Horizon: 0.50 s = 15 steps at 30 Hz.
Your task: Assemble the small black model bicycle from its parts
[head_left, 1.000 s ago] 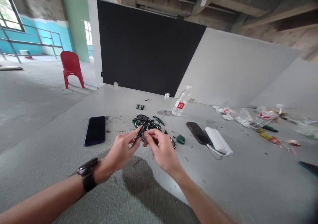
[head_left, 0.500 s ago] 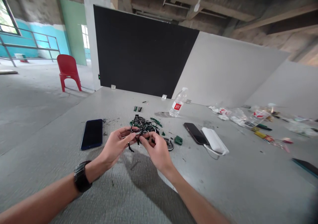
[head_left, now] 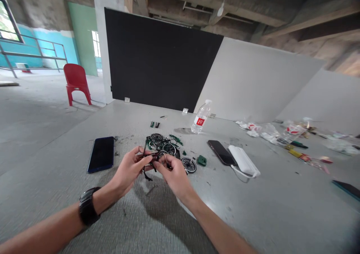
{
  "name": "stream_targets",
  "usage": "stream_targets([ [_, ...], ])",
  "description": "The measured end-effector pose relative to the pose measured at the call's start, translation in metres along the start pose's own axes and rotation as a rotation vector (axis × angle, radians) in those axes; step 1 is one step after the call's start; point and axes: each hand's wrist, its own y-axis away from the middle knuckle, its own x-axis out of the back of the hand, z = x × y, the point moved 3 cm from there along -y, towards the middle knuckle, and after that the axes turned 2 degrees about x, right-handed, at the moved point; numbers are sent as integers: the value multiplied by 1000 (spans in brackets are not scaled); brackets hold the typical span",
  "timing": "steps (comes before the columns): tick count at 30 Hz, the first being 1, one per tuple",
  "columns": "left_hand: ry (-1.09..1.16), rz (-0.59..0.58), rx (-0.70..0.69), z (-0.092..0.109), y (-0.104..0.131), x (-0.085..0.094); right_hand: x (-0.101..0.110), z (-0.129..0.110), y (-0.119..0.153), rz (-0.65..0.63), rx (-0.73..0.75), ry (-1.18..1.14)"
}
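Between my two hands is a small black model bicycle frame [head_left: 150, 158], held above the table. My left hand [head_left: 131, 167] is closed round its left part, thumb on top. My right hand [head_left: 173, 170] pinches at its right end; the fingers hide what exactly they grip. Just behind the hands lie model bicycle wheels [head_left: 169, 149] with black rims and fine spokes, among dark green parts [head_left: 176, 139]. Another wheel [head_left: 188, 165] rests right of my right hand, beside a green block-shaped part [head_left: 201, 160].
A dark phone [head_left: 101, 154] lies to the left. On the right are another phone [head_left: 221, 152] and a white power bank [head_left: 244, 161] with a cable. A water bottle [head_left: 201, 117] stands behind. Wrappers and bottles [head_left: 292, 132] litter the far right. Small green pieces [head_left: 155, 124] lie farther back.
The frame has been tilted and lowered a little to the left, uncovering more of the wheels behind. Both hands have stayed on it and shifted slightly left.
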Motion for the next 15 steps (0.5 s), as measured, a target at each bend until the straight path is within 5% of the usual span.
stream_targets([
  [15,-66,34,-42,2,-2,1,-2,-4,3,35,53,42],
])
